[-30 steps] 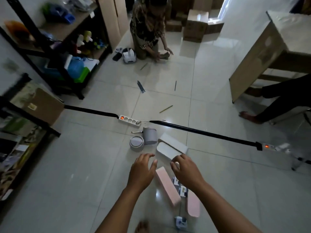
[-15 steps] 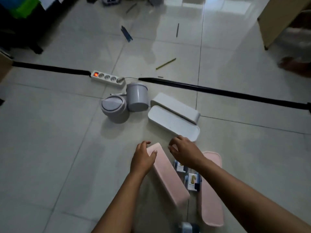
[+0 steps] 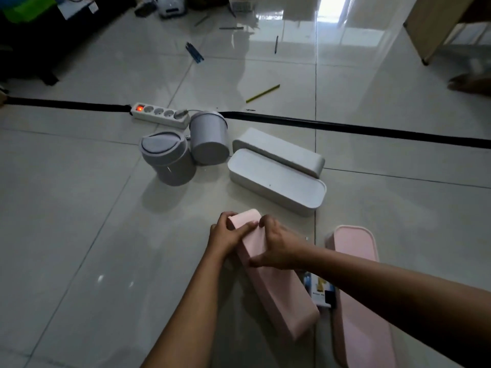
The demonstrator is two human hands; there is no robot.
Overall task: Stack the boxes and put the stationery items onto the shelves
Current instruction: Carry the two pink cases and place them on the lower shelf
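The pink box [image 3: 276, 282] lies on the tiled floor [image 3: 79, 221] directly in front of you, long and narrow, running from near your hands back toward the lower frame edge. Your left hand [image 3: 225, 235] grips its far left corner, fingers curled over the top edge and thumb laid across the upper face. Your right hand [image 3: 279, 247] clamps the same end from the right, fingers bent over the top and thumb pressed to the near side. Just right of the box, partly under your right forearm, small printed packets [image 3: 322, 290] lie on the floor; what is printed on them cannot be read. Beyond them lies a second pink box [image 3: 356, 288], roughly parallel to the first and apart from it. Farther out, two white boxes [image 3: 276, 179] rest side by side, touching along their length. To their left stand two grey round bins: a lidded bin [image 3: 167, 160] and a tipped bin [image 3: 210, 138] lying on its side, the two touching. Behind these a white power strip [image 3: 159, 116] shows a red lit switch, and a black cable cover [image 3: 372, 130] crosses the floor. A yellow pencil [image 3: 263, 93], blue pens [image 3: 195, 52] and a dark pen [image 3: 276, 44] lie scattered farther off.
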